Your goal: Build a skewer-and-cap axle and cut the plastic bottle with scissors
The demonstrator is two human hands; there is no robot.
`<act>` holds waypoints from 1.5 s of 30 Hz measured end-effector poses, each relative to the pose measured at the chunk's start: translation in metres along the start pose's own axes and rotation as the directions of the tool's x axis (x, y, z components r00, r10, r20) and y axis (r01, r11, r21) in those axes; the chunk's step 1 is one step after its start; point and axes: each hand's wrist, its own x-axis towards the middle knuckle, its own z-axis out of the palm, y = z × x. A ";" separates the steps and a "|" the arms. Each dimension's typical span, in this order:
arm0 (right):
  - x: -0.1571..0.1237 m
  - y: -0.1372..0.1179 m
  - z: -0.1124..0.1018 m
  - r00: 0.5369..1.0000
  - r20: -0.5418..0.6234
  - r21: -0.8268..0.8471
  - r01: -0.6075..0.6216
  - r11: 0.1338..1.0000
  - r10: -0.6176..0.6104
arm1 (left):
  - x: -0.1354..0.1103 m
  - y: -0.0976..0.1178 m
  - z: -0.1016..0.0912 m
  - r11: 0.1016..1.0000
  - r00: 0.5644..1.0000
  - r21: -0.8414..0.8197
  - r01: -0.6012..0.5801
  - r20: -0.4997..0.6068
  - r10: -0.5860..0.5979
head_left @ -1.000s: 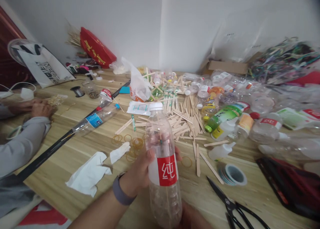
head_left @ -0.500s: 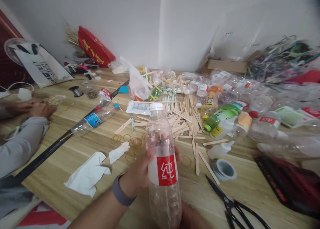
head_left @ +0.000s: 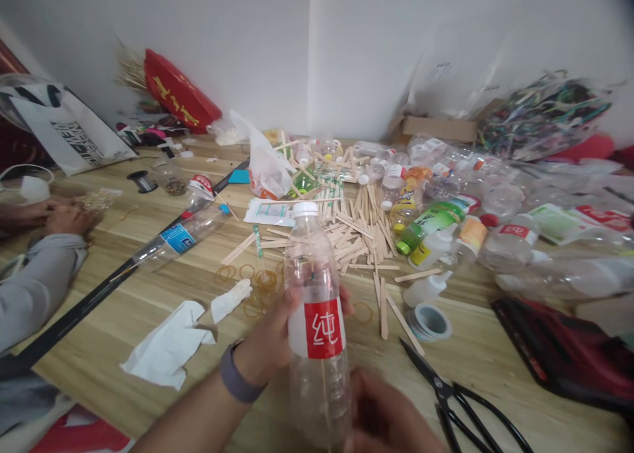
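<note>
fingers of my left hand (head_left: 275, 327) clamp the clear bottle (head_left: 317, 383) near its label (head_left: 324, 329), over the desk (head_left: 475, 347); my right hand (head_left: 386, 410) is by its lower end, can't tell if gripping. likely light, slick, easily dented: i'd hold mid-body, gently.

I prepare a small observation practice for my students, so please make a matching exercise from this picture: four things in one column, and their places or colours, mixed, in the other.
Things
1. Scissors
2. Bottle with white cap
3. Wristband
4. Green bottle

Places and colours
A. Around the wrist of the left hand
B. Lying among other plastic bottles
C. Black, on the table
D. Gripped by the left hand

Right pairs: 1-C, 2-D, 3-A, 4-B
</note>
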 end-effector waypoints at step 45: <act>-0.017 -0.066 -0.119 0.290 -0.956 0.193 0.485 0.853 0.051 | 0.005 0.008 -0.009 0.994 0.991 -0.034 0.102 -0.087 -0.105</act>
